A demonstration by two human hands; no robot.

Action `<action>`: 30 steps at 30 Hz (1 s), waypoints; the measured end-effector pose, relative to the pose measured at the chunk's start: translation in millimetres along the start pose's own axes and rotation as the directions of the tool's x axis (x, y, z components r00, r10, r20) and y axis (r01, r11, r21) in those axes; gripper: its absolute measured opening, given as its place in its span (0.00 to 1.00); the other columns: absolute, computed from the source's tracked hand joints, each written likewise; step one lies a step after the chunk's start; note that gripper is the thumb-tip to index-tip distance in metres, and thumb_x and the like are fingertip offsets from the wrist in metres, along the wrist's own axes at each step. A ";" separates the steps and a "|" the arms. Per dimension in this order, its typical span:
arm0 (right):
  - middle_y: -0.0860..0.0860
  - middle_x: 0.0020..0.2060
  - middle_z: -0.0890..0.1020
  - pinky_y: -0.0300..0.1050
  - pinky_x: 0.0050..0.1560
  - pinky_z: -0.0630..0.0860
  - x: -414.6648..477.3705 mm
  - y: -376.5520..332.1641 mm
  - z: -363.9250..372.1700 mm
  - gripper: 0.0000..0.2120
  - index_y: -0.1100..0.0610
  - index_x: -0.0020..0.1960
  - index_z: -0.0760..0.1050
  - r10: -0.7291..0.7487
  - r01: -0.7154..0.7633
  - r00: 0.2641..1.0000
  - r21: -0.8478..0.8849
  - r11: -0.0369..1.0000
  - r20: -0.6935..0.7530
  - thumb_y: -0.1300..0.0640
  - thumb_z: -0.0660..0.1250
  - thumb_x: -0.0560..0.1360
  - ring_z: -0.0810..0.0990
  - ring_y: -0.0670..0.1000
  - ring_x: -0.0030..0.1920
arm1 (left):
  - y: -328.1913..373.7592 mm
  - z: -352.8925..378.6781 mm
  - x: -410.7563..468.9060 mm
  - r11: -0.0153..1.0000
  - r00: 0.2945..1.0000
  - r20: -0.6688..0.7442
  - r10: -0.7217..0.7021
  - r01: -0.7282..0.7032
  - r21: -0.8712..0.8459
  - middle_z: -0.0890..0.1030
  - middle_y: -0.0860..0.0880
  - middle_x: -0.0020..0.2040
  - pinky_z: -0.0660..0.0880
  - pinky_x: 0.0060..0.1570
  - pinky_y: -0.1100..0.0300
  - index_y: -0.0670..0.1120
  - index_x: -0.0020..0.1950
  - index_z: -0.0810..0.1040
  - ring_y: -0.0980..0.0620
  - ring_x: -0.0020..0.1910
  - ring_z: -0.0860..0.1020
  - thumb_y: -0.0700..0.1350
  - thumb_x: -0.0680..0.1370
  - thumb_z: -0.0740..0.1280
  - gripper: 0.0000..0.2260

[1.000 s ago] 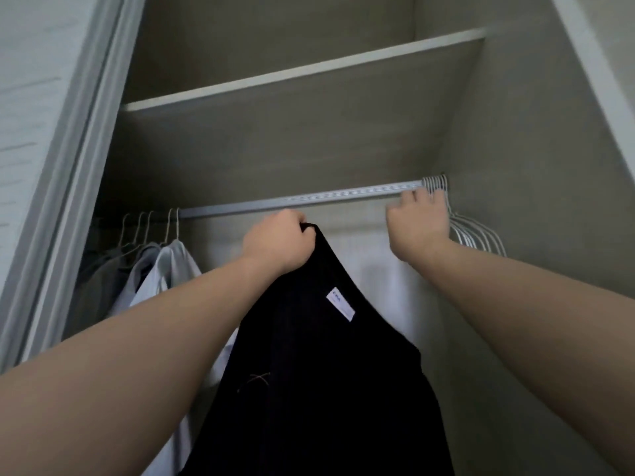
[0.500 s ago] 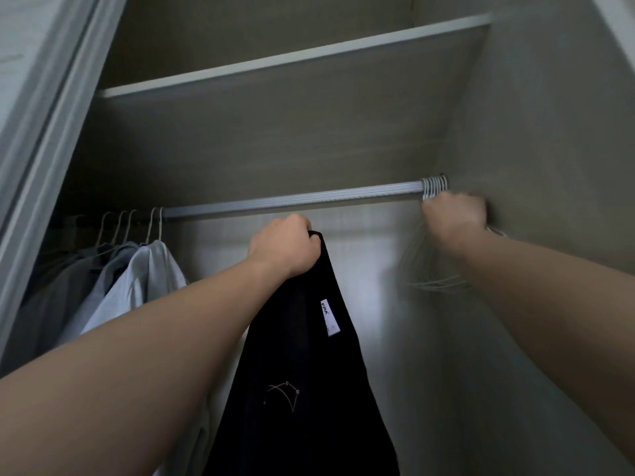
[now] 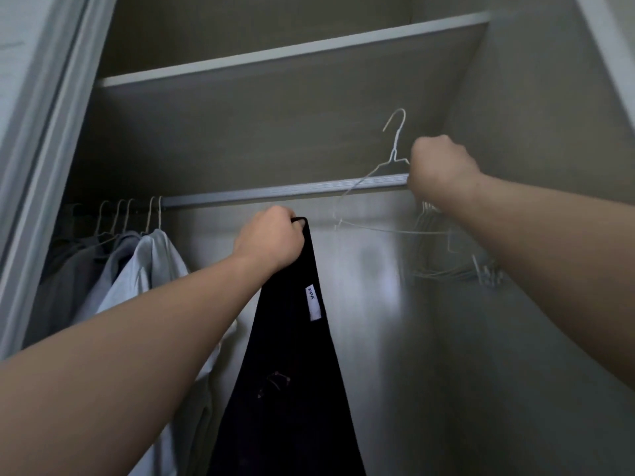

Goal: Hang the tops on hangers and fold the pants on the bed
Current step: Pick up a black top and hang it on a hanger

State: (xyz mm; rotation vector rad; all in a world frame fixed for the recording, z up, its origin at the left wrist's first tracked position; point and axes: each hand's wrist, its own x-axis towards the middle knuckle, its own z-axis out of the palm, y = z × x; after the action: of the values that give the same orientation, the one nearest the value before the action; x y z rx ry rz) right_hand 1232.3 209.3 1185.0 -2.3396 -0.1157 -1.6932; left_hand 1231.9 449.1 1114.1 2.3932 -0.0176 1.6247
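Black top (image 3: 292,372) of soft dark fabric, with a small white label (image 3: 313,302) near its upper edge, hangs in the middle of the open wardrobe, below the grey metal rail (image 3: 275,194). The left hand (image 3: 271,242) holds it at the very top: the fingers are curled tight round a bunch of the fabric, and the rest falls straight and narrow.

The right hand (image 3: 441,170) is a fist at the right end of the rail, with its fingers curled round the shoulder of a thin white wire hanger (image 3: 397,139). The hook of this hanger stands above the rail and free of it, and its lower bar is blurred. Under the right hand is a bunch of other wire hangers (image 3: 446,266), also blurred. At the left end several pale and grey shirts (image 3: 147,269) are on hangers already.

The step in hand, as I judge it, is to take one hanger away and bring it to the top. To do this well, the person should check that no second hanger is caught on the lower bar, because thin wires tangle easily. It is better to find the neck opening first, since the top is gripped as a bunch and the opening is not visible. One shoulder of the hanger goes in, then the other, and the fabric should be spread so that it does not slide off.
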 end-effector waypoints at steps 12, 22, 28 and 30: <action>0.49 0.23 0.64 0.33 0.22 0.57 -178.4 -1.6 -77.0 0.12 0.58 0.47 0.73 0.154 -0.536 0.844 0.803 0.262 0.513 0.68 0.52 0.78 0.58 0.46 0.18 | -19.8 -65.9 -111.0 0.960 0.995 0.001 -0.104 0.100 -0.262 0.73 0.46 0.32 0.66 0.41 0.55 0.43 0.38 0.73 0.39 0.42 0.77 0.47 0.82 0.62 0.15; 0.48 0.24 0.61 0.34 0.23 0.54 -297.0 -3.9 -140.4 0.09 0.55 0.43 0.71 0.174 -0.585 0.804 0.809 0.053 0.569 0.57 0.63 0.82 0.56 0.46 0.21 | -14.9 -117.8 -197.4 0.963 0.990 0.125 -0.059 0.090 -0.255 0.77 0.46 0.35 0.66 0.40 0.56 0.43 0.39 0.77 0.43 0.40 0.76 0.45 0.83 0.63 0.14; 0.48 0.24 0.59 0.33 0.26 0.54 -367.5 26.1 -184.9 0.15 0.60 0.48 0.79 0.163 -0.558 0.826 0.824 0.102 0.539 0.52 0.58 0.84 0.55 0.47 0.21 | 3.3 -135.9 -223.0 0.960 0.948 0.295 -0.117 0.184 -0.211 0.72 0.46 0.28 0.64 0.27 0.62 0.39 0.32 0.72 0.48 0.31 0.73 0.46 0.81 0.63 0.19; 0.49 0.24 0.59 0.33 0.27 0.55 -400.3 40.1 -204.0 0.17 0.60 0.46 0.80 0.143 -0.560 0.826 0.822 0.104 0.545 0.53 0.58 0.84 0.54 0.47 0.22 | 14.1 -138.4 -235.2 0.929 0.907 0.388 -0.162 0.272 -0.249 0.72 0.46 0.29 0.61 0.20 0.68 0.42 0.33 0.72 0.51 0.28 0.71 0.46 0.80 0.65 0.16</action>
State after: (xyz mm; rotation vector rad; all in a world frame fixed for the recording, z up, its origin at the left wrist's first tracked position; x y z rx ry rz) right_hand 923.7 152.9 860.9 -1.3449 -0.4795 -0.5102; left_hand 1014.3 434.4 949.4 2.3206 -0.0535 0.9859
